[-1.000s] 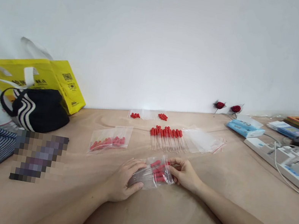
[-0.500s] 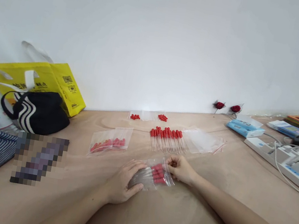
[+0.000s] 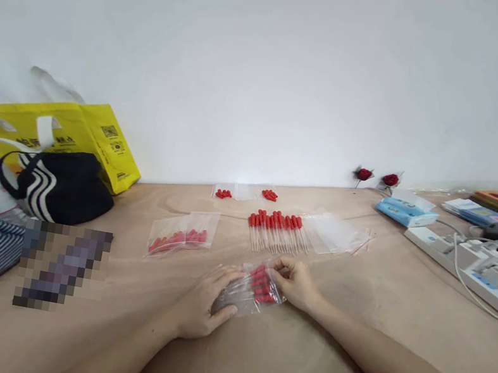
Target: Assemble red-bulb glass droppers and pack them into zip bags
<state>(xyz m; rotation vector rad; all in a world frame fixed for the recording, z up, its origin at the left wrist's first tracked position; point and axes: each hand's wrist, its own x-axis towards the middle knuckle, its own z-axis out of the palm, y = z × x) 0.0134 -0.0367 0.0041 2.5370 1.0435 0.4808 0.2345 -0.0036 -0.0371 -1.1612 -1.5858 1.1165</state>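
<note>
Fingers (L) (image 3: 224, 275) wide round one end of clear bag (image 3: 247, 306), fingers (R) (image 3: 284, 262) in pinch at opp. edge, red tips (image 3: 261, 285) btwn.

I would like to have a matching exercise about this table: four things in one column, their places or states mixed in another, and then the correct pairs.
1. Small clear plastic bag with red-tipped sticks inside
2. Black pouch with white stripes
3. Soft blue tissue pack
4. Unbagged red-tipped sticks with pale stems

A. Beside the white power strip
B. Spread in a row
C. Touched by the left hand and right hand
D. In front of the yellow bag

Pairs: 1-C, 2-D, 3-A, 4-B
</note>
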